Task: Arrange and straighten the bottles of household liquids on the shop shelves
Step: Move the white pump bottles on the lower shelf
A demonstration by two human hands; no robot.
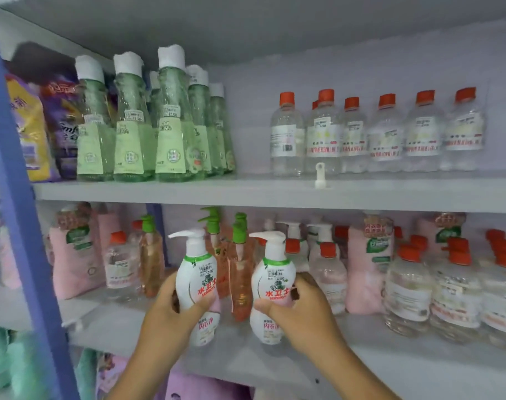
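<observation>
We hold two white pump bottles at the near edge of the lower shelf [159, 336]: our left hand [165, 310] wraps the left pump bottle [195, 287], our right hand [299, 306] wraps the right pump bottle [270, 287]. To do this well, we should probably set both upright, labels facing us and nozzles pointing alike, clear of the orange pump bottle [240, 284] between them.

I see a pale grey upper shelf [246, 194] across mid-frame carrying tall green clear-plastic bottles with white caps [171, 116] at left and clear red-capped bottles [387, 134] at right. The lower grey shelf [419, 359] holds pink refill pouches [73, 264] and more red-capped bottles.
</observation>
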